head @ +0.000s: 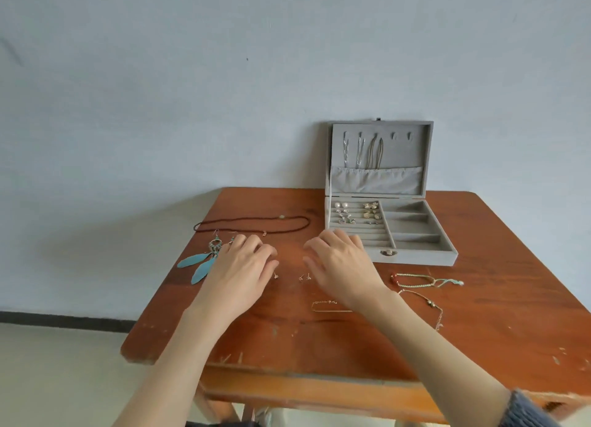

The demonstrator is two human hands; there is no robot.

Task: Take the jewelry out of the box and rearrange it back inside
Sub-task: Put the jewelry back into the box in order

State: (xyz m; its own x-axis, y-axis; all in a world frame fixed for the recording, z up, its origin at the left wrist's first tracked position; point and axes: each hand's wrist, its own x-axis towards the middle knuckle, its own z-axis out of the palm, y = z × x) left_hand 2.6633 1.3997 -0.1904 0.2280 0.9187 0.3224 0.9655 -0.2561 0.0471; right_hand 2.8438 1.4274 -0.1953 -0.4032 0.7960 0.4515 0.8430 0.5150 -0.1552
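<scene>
The grey jewelry box stands open at the table's back right, lid upright with chains hanging inside. Several earrings sit in its ring rows; the right compartments look bare. A dark bead necklace and blue feather earrings lie to the left. Small stud earrings lie between my hands. My left hand hovers palm down beside the feathers, fingers loosely bent, holding nothing. My right hand is spread palm down in front of the box. Bracelets and thin chains lie on the right.
The worn red-brown wooden table stands against a pale wall. Its front edge is scratched and chipped. A light floor and a dark skirting strip show at the left, below the table.
</scene>
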